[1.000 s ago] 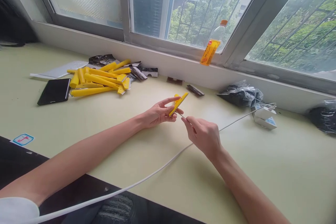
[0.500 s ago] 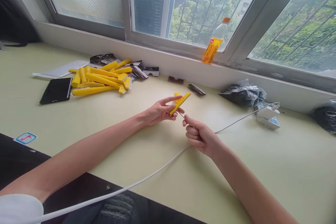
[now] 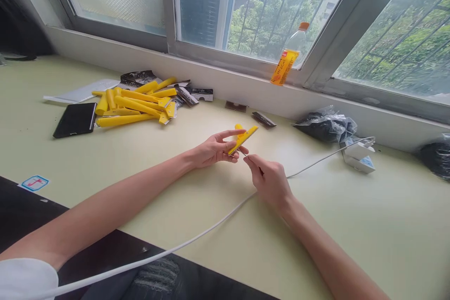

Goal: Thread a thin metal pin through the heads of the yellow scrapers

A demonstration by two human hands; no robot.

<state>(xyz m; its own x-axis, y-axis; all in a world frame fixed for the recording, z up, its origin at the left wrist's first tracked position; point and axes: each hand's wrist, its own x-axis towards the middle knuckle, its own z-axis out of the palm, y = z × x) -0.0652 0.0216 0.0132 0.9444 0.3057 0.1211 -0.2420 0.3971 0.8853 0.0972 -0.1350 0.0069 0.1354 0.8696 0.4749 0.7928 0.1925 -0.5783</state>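
My left hand (image 3: pixel 215 149) is closed around a yellow scraper (image 3: pixel 243 140) above the middle of the table, its head tilted up to the right. The index finger stretches along the top of the scraper's head. Close by on the right, my right hand (image 3: pixel 270 180) grips a screwdriver (image 3: pixel 242 152); only its thin metal shaft shows, and the palm hides the handle. The shaft points at the underside of the scraper's head, where fingers partly cover the tip. To the left lies a pile of yellow scrapers (image 3: pixel 135 103).
A black phone (image 3: pixel 75 120) lies left of the pile, with dark packets (image 3: pixel 186 96) behind it. A white cable (image 3: pixel 211 229) crosses below my hands toward a white charger box (image 3: pixel 359 155). An orange drink bottle (image 3: pixel 285 63) stands by the window, near a bagged black bundle (image 3: pixel 326 125).
My right hand has turned over, its back now facing up, with the screwdriver shaft still at the scraper. My left hand and the scraper have barely moved.
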